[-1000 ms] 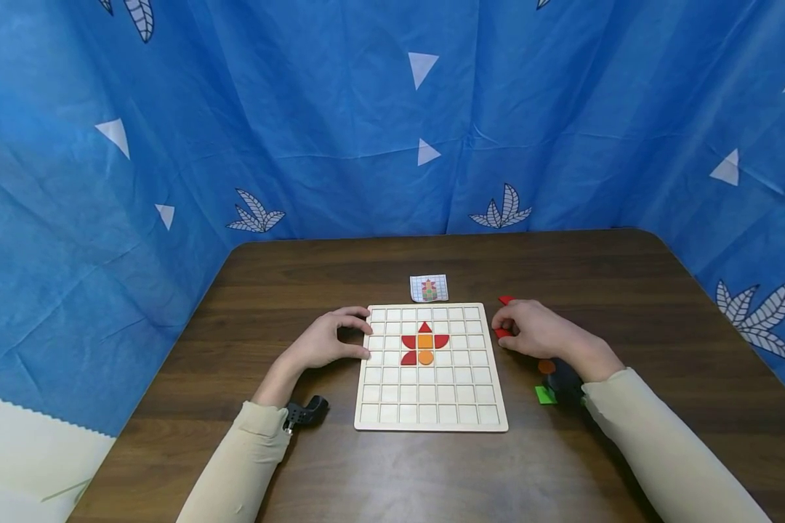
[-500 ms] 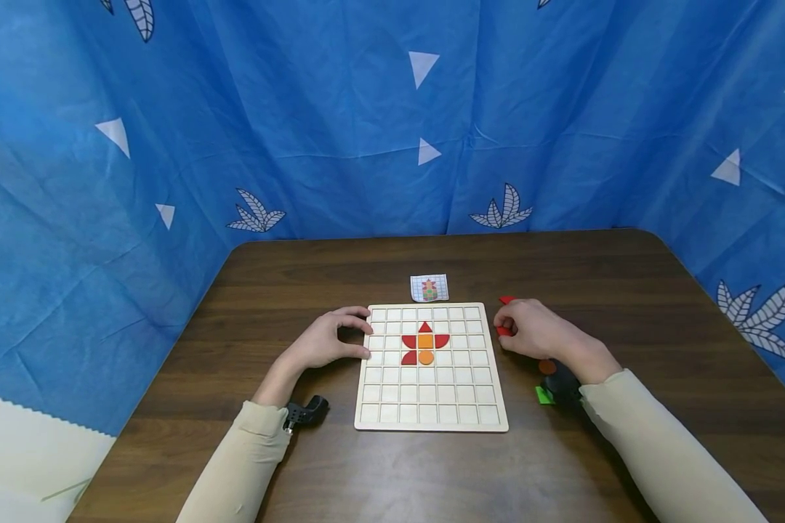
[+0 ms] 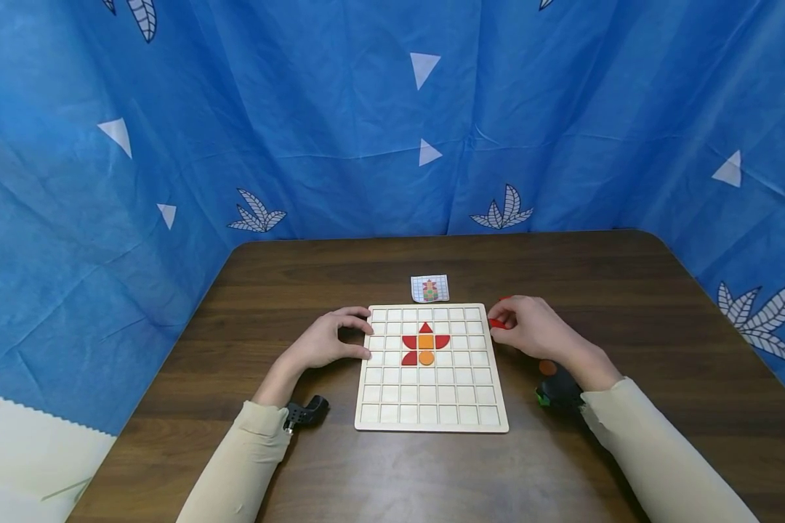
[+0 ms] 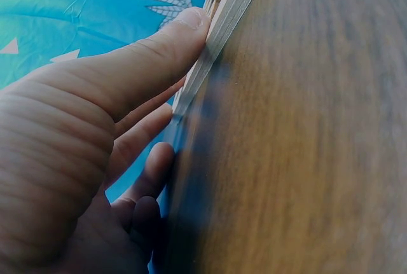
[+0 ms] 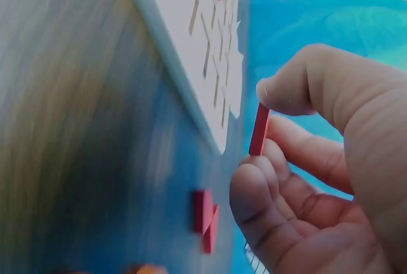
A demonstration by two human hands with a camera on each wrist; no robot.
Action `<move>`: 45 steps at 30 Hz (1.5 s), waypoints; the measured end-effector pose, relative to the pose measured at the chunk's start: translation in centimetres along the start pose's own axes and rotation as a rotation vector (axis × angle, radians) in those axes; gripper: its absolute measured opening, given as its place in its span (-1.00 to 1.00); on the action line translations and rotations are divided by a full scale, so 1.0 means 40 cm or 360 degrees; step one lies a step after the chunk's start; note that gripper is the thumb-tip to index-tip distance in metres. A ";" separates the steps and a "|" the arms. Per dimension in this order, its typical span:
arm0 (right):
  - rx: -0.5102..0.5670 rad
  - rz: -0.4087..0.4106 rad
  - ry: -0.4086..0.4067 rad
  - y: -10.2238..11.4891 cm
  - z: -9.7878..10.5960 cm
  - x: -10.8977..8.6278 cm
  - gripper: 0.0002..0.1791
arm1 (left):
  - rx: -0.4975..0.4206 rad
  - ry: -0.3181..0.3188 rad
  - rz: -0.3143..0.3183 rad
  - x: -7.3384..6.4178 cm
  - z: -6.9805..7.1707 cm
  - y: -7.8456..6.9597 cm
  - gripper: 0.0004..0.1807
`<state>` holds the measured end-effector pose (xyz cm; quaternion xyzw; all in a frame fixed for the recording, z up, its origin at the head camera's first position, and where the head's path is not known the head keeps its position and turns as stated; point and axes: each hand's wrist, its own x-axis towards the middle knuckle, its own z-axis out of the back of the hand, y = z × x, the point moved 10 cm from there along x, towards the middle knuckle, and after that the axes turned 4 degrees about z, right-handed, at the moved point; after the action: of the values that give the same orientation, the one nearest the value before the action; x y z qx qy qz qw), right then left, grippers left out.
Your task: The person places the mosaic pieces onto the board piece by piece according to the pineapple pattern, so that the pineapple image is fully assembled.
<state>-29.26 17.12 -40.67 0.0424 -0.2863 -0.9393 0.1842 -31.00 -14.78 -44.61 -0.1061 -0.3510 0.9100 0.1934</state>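
In the head view, a square gridded board (image 3: 425,399) lies flat on the wood-grain surface (image 3: 301,276). On its cells sit a red triangle (image 3: 425,328), an orange square (image 3: 426,341) just below it, red quarter-round pieces (image 3: 442,341) to either side of that square, an orange disc (image 3: 427,358) below, and a third red quarter-round piece (image 3: 409,358) left of the disc. The left hand (image 3: 320,343) touches the board's left edge, thumb and fingers spread wide apart. The right hand (image 3: 533,328), just beside the upper right edge, pinches a thin red piece (image 3: 497,324). A small patterned card (image 3: 429,288) lies beyond the board, and a blue curtain (image 3: 366,145) hangs behind.

In the left wrist view, the thumb tip rests against the board's edge, with another fingertip touching it farther along.

In the right wrist view, the fingers are nearly closed, thumb against fingertips, with the red piece upright between them; its full outline cannot be told. Beneath, near a board corner, two red pieces (image 5: 203,210) lie together on the surface.
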 end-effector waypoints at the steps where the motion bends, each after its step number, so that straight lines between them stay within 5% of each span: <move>1: 0.0018 -0.0014 -0.0009 0.005 -0.001 -0.002 -0.72 | -0.0002 0.0001 0.0000 0.000 0.000 0.000 -0.62; 22: 0.0094 0.0008 0.0052 0.167 -0.107 0.018 -0.77 | 0.0002 -0.0008 0.0002 0.002 0.002 0.001 -0.64; 33: 0.0044 0.0021 0.0077 0.182 -0.154 0.020 -0.84 | -0.0002 -0.0010 -0.0060 -0.004 0.010 -0.018 -0.62; 45: -0.0029 -0.0021 0.0072 0.195 -0.169 0.009 -0.83 | 0.0008 -0.0002 -0.0016 0.001 0.003 -0.003 -0.63</move>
<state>-25.83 7.49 -41.99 0.0639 -0.2734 -0.9418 0.1849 -31.06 -14.76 -44.43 -0.1032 -0.3493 0.9100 0.1978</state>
